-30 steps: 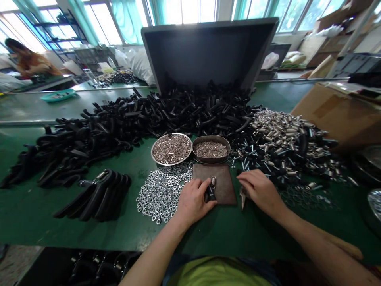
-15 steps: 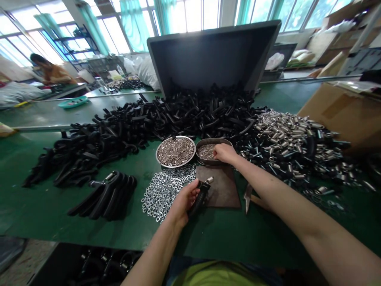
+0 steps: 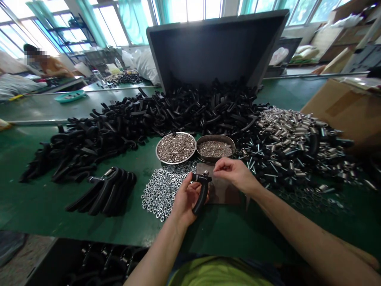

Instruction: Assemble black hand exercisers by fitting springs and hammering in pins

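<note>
My left hand [image 3: 183, 202] is closed around a black curved handle [image 3: 203, 194], holding it upright over the table. A small metal spring [image 3: 205, 173] shows at the handle's top end. Close to that end, on its right, is my right hand [image 3: 236, 174], thumb and fingertips pinched together; whatever they hold is too small to make out. Beneath both hands lies a flat brown plate [image 3: 226, 194]. Just beyond it stand an oval tin [image 3: 233, 149] of tiny metal parts and a round metal dish [image 3: 157, 154] of small pins. Loose ring-shaped metal nuts [image 3: 159, 190] lie left of the plate.
Several assembled black handles [image 3: 108, 192] are stacked at left. A large heap of black handles [image 3: 178, 109] spills from a tipped grey bin [image 3: 216, 55]. Springs and bolts [image 3: 288, 139] are piled at right, by a cardboard box [image 3: 339, 103]. A person [image 3: 55, 65] sits far left.
My right hand has come out of the oval tin, back toward me, to beside the handle. My left hand has turned the handle so that its side faces me.
</note>
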`<state>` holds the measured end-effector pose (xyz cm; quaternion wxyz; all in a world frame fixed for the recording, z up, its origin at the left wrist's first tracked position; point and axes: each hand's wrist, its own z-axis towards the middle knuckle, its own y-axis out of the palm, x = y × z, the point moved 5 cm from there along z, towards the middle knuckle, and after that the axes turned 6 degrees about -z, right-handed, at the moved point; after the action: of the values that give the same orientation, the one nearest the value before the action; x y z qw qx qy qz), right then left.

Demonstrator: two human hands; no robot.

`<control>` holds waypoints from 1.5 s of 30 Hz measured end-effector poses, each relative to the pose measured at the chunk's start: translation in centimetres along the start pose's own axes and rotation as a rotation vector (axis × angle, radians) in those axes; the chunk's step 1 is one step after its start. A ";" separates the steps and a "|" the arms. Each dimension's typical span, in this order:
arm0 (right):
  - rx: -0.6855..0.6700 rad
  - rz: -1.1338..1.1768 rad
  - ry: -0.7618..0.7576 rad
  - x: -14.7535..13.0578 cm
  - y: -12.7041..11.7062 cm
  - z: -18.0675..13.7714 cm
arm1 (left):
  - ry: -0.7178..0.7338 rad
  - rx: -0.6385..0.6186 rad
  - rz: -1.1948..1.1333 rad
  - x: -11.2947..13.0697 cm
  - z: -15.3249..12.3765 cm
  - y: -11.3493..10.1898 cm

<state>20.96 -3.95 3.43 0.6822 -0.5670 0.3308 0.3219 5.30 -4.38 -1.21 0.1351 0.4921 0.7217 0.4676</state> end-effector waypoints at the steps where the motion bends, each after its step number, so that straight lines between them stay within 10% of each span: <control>1: 0.012 0.107 -0.022 -0.4 0.5 -0.9 | -0.005 -0.009 -0.010 -0.1 0.0 0.1; 13: 0.062 0.158 -0.060 0.5 1.3 -2.5 | 0.075 -0.044 0.266 0.0 0.7 -0.1; 20: 0.026 -0.949 -0.876 0.2 1.4 -3.8 | 0.427 -0.164 1.392 2.1 1.1 1.7; 25: -0.005 -1.114 -1.036 0.9 2.1 -4.8 | 0.742 -0.265 2.007 0.5 0.4 2.2; 29: -0.006 -1.125 -0.875 0.6 0.3 -6.5 | 0.842 -0.240 2.142 -0.4 0.2 1.3; 37: 0.087 -1.155 0.008 6.8 -5.5 -16.0 | 0.812 -0.016 2.106 0.0 0.4 1.2; 45: 0.173 -0.805 0.048 2.9 -5.5 -13.9 | 0.760 -0.036 2.124 0.1 0.4 1.6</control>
<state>25.86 -18.29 2.24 0.7909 -0.5990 0.1244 -0.0131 6.43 -3.94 -0.14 -0.5524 0.6805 -0.0751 0.4755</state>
